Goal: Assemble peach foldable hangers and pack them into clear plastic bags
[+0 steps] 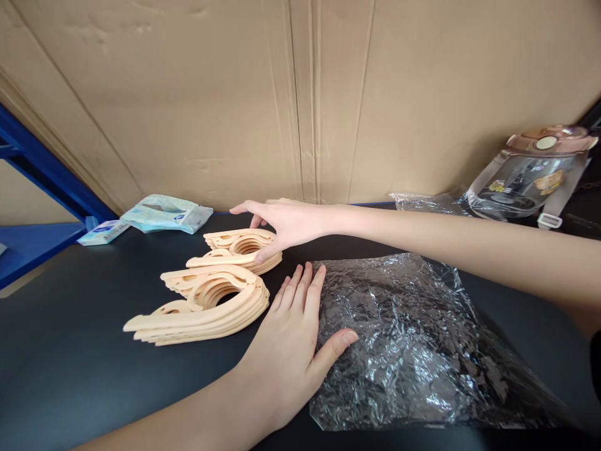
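Note:
Two stacks of beige plastic folding hangers lie on the black tabletop, the near stack (pixel 197 316) larger in view than the far stack (pixel 235 260). My right hand (pixel 286 225) reaches across from the right over the far stack. Its thumb touches that stack's right end while the index finger stretches out above; the other fingers are partly hidden. Palm down, my left hand (pixel 293 338) is open and flat between the near stack and a crumpled clear plastic bag (pixel 394 344). Its thumb rests on the bag's left edge.
A pale blue tissue pack (pixel 164 213) and a smaller packet (pixel 103 232) lie at the back left, near a blue metal frame (pixel 51 169). At the back right stands a clear water bottle (pixel 526 181) with a strap, beside more plastic wrap (pixel 432 202). Cardboard (pixel 211 94) walls the back.

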`<control>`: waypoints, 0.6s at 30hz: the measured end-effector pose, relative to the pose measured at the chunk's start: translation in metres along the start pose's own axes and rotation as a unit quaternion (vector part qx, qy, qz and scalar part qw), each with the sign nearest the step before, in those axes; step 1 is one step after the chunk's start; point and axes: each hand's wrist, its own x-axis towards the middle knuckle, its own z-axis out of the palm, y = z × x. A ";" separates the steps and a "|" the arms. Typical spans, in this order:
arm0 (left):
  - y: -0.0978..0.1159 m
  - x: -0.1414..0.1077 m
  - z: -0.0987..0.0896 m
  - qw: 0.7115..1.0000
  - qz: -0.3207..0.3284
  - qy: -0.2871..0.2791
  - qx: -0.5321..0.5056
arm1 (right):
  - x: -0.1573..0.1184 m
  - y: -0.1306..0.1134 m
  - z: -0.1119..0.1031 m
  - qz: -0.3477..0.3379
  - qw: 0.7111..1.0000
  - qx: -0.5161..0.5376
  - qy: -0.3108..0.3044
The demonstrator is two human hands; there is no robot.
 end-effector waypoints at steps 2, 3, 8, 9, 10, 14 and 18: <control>-0.002 -0.001 0.003 1.000 0.006 0.016 0.006 | 0.000 -0.001 0.001 -0.005 1.000 -0.024 0.012; -0.003 -0.001 0.005 1.000 0.009 0.023 0.008 | -0.001 -0.001 0.002 -0.005 0.999 -0.034 0.017; -0.005 -0.002 0.007 1.000 0.010 0.024 0.006 | -0.011 -0.001 0.000 0.005 0.997 -0.041 0.058; -0.004 -0.002 0.006 1.000 0.011 0.026 0.005 | -0.015 0.000 -0.003 0.006 0.997 -0.036 0.069; -0.004 -0.002 0.004 1.000 0.011 0.026 0.004 | -0.020 0.002 -0.006 0.008 0.996 -0.029 0.081; 0.001 -0.001 -0.003 1.000 -0.002 -0.002 -0.007 | -0.061 0.008 -0.028 0.052 0.989 0.014 0.140; 0.004 0.000 -0.008 1.000 -0.016 -0.019 -0.011 | -0.133 0.000 -0.048 0.123 0.969 -0.025 0.213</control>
